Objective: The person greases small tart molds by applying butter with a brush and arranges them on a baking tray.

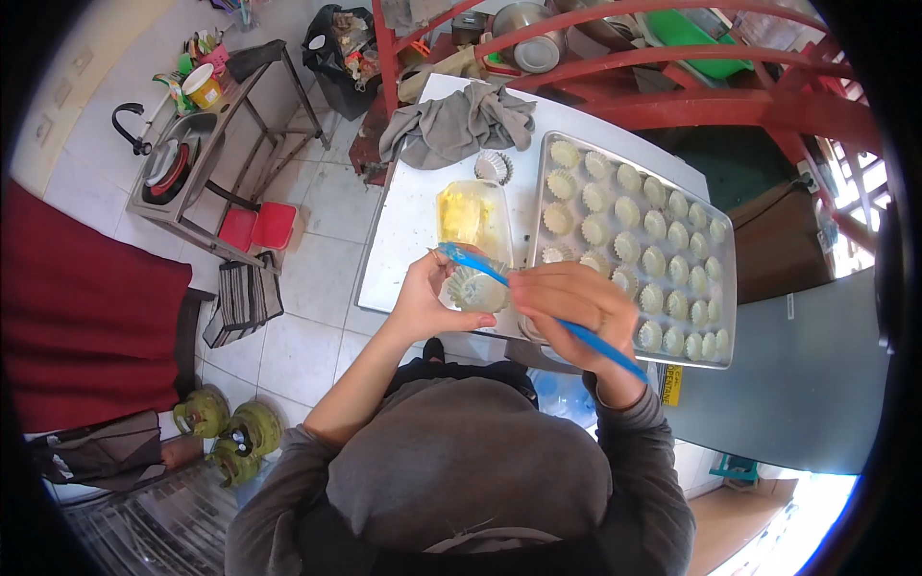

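My left hand (424, 305) is wrapped round a fluted metal tart mould (477, 291), held over the near edge of the white table (392, 254). In my right hand (574, 309) is a blue brush (600, 346), its tip end above the mould's far rim. Just beyond the mould stands a clear plastic container (473, 216) with yellow, greasy-looking stuff in it. Behind that sits a small stack of fluted moulds (494, 168). To the right, a large metal tray (543, 192) holds several rows of similar moulds.
A crumpled grey cloth (456, 125) lies at the table's far end. Red metal railing (711, 104) runs behind the table. At the left are a sink bench (206, 158), green gas cylinders (252, 427) and a red curtain (91, 307).
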Motion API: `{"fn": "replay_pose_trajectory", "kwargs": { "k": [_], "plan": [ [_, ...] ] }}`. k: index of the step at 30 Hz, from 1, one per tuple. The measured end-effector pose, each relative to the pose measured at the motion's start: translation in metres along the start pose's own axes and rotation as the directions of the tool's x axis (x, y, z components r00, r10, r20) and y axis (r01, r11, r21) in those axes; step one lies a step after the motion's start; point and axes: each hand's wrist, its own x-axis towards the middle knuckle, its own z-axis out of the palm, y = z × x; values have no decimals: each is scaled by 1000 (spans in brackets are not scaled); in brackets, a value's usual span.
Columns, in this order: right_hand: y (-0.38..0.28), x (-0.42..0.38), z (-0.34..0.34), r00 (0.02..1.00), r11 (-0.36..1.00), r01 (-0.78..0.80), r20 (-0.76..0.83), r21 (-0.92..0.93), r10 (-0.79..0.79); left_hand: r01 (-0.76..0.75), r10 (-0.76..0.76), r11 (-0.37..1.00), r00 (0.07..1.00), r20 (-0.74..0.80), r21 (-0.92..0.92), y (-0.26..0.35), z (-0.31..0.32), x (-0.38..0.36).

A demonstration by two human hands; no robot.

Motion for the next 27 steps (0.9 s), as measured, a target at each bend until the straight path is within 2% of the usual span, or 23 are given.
{"fn": "replay_pose_trajectory", "kwargs": {
  "k": [3,5,8,11,14,15,18,20,23,24,27],
  "plan": [
    [-7,2,-10,999,999,-32,27,8,32,97,-96,994,995,21,-52,5,-2,1],
    [-5,0,-4,998,1000,-23,64,-11,24,83,-83,997,996,18,3,6,-1,3],
    [1,-2,9,998,990,-44,-38,134,49,50,-51,997,999,19,61,2,-2,4],
    [-4,-1,-10,997,995,-72,9,70,72,53,-54,996,999,3,76,4,-4,3],
    [-1,-1,2,1000,999,-23,-1,39,23,22,-22,989,1000,0,144,9,0,6],
    [0,-3,5,997,997,-46,-57,61,50,6,-6,984,1000,1,180,10,2,5],
    [4,-6,5,962,985,-122,-230,121,147,-181,200,835,980,19,520,18,-1,11],
    [-1,-15,-8,905,967,-213,-343,143,250,-242,298,699,954,33,673,23,-4,11],
    [-5,-23,-1,919,946,-299,-230,122,320,-335,432,488,895,110,806,34,0,16],
    [-7,-20,2,941,958,-287,-191,-9,280,-364,468,417,871,147,833,36,1,18],
    [-7,-20,-3,885,916,-396,-295,-66,361,-404,507,296,834,216,866,35,-5,19]
  ]
}}
